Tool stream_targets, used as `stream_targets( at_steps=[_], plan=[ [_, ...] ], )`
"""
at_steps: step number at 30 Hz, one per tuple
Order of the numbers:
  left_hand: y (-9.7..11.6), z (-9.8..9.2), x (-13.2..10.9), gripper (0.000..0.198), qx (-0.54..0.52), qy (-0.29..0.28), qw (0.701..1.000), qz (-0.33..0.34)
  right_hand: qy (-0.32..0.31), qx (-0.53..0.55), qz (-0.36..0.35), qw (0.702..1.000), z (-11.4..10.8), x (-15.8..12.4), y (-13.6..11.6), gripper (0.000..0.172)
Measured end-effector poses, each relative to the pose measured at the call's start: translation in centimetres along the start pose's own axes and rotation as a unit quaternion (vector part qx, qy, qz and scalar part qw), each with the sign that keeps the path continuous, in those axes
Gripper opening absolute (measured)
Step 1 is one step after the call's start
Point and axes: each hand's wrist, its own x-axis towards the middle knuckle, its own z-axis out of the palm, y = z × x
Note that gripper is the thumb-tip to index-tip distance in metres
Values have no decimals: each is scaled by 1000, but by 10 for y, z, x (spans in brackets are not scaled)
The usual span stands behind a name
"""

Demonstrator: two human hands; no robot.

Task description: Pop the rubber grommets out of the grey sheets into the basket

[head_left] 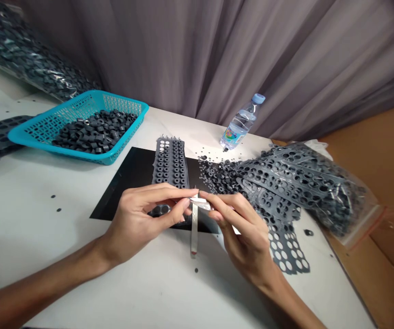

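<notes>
My left hand (140, 219) and my right hand (246, 226) meet above the front of a black mat (114, 192). Between their fingertips they pinch a small whitish, shiny strip (201, 204), whose kind I cannot make out. Just below it, a slim pale stick-like tool (194, 228) with a dark pointed tip and a reddish end points toward me; whether the strip is joined to it is unclear. Behind my left fingers a grey moulded rubber sheet (170, 162) with rows of rings lies on the mat, its near part partly covered by my hand.
A blue basket (128, 141) of grey rubber rings (96, 132) stands at left, before a large plastic bag (28, 55) of dark pieces. On the right are loose rings (222, 173), punched-out sheets (286, 178), a zip bag (350, 205) and a water bottle (240, 123) near the curtain.
</notes>
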Motion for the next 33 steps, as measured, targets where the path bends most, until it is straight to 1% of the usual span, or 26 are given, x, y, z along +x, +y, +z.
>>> stream_targets(
  at_steps=[7,16,22,27,33],
  plan=[
    [-1,1,-1,27,-6,2,1000,-12,2,12,0,1000,1,0,-1,51],
    [-2,7,-4,26,-15,39,999,17,24,-5,-16,1000,4,2,-6,48],
    [-2,11,-6,27,-28,54,998,9,41,-33,-25,998,6,-1,-7,51],
    [-2,13,-6,28,-33,60,998,9,55,-72,-39,995,8,-2,-8,49],
    [-1,15,-7,27,-19,65,998,18,54,-107,-55,991,8,-4,-7,49]
  ],
)
